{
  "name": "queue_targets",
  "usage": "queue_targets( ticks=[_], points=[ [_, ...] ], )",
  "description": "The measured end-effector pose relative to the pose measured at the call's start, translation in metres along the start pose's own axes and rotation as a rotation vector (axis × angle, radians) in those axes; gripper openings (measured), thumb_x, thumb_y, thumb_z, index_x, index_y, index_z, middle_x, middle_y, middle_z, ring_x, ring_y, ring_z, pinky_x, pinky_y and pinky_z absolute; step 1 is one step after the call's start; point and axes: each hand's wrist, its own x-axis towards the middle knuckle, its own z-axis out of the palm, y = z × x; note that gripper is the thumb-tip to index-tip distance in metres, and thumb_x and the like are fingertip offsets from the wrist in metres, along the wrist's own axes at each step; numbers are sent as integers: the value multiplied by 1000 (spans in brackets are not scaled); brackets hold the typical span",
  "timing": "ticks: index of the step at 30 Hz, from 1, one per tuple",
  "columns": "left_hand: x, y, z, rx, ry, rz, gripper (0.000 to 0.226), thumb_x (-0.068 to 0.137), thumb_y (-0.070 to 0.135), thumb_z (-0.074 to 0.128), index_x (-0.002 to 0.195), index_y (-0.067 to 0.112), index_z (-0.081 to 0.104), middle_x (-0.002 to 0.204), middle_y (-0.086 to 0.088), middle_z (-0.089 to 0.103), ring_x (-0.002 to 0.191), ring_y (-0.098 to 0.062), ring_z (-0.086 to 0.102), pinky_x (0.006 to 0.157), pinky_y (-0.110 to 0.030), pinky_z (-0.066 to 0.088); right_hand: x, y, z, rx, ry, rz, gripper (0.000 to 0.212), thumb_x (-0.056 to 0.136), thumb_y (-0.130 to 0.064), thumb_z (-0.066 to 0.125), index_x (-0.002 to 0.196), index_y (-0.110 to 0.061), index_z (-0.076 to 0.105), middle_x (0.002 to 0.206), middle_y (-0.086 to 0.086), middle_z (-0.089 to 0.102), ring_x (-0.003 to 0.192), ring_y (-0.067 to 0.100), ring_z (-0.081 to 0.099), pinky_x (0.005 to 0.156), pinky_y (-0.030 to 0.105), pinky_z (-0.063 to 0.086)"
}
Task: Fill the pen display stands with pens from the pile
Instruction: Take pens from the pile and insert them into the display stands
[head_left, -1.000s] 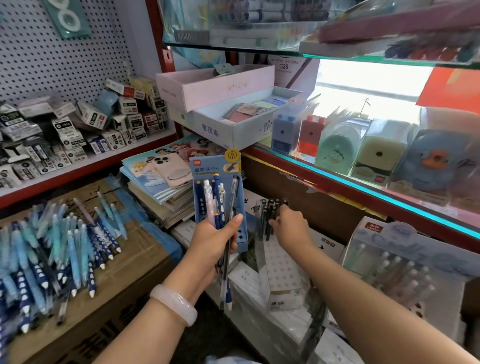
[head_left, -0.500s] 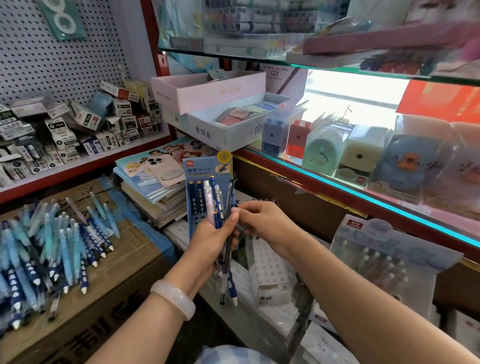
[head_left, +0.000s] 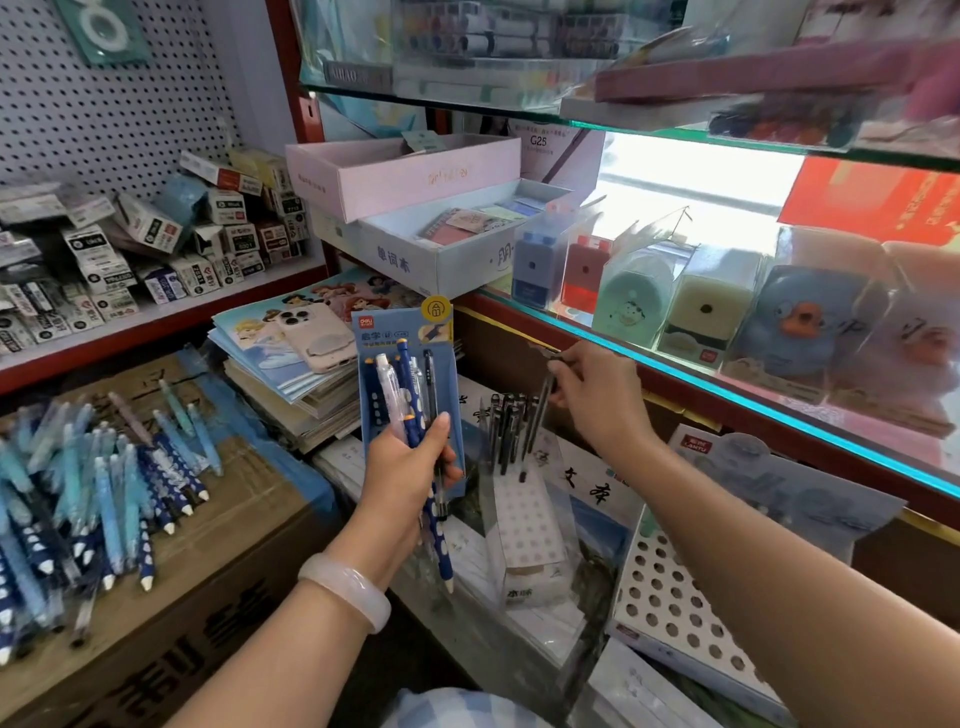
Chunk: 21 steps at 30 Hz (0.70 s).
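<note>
My left hand (head_left: 405, 473) grips a small blue display stand (head_left: 402, 332) together with several loose pens (head_left: 415, 415), blue-dotted, white and black. My right hand (head_left: 592, 395) pinches a black pen (head_left: 535, 421) by its upper end, its tip just above the white perforated stand (head_left: 524, 514), which holds several black pens (head_left: 504, 421) at its back. The pile of blue pens (head_left: 88, 499) lies on a cardboard box (head_left: 218, 561) at the left. Another white stand with open holes (head_left: 675, 603) sits at the lower right.
A phone (head_left: 311, 338) lies on a stack of notebooks (head_left: 291, 379) behind the stand. A red-edged glass shelf (head_left: 727, 400) with pencil sharpeners runs right above my right hand. Small refill boxes (head_left: 156, 244) crowd the left shelf under a pegboard.
My right hand left my left hand with a black pen and carried it right, over the white stand. The blue stand and pens in my left hand stayed put.
</note>
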Motion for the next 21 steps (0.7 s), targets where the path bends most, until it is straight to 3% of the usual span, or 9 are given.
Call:
queue_targets(
  ticks=[4, 11, 17, 21],
  points=[
    [1, -1, 3, 51, -19, 3, 19, 92, 23, 56, 78, 11, 53, 55, -1, 52, 39, -6, 51, 45, -22, 46, -3, 15, 18, -184, -34, -21, 17, 95, -22, 52, 108, -13, 57, 98, 5, 64, 91, 17, 63, 82, 36, 55],
    [-1, 4, 7, 65, -58, 40, 25, 92, 17, 54, 69, 9, 53, 49, 1, 52, 36, -6, 50, 39, -18, 43, 0, 20, 31, -230, -41, -47, 19, 97, -23, 48, 108, -9, 56, 95, 11, 65, 86, 23, 64, 78, 42, 55],
    [-2, 4, 6, 77, -64, 22, 23, 92, 18, 55, 71, 10, 54, 53, 0, 53, 39, -7, 52, 41, -18, 46, -2, 25, 36, -269, -93, -30, 20, 97, -24, 47, 108, -10, 54, 94, 11, 65, 86, 25, 63, 77, 42, 54],
    [-3, 5, 6, 87, -69, 26, 24, 92, 18, 55, 69, 10, 54, 53, -1, 53, 38, -6, 51, 41, -18, 45, -9, 33, 45, -266, -111, 13, 19, 97, -23, 48, 107, -8, 54, 92, 10, 64, 80, 21, 61, 69, 33, 51]
  ],
)
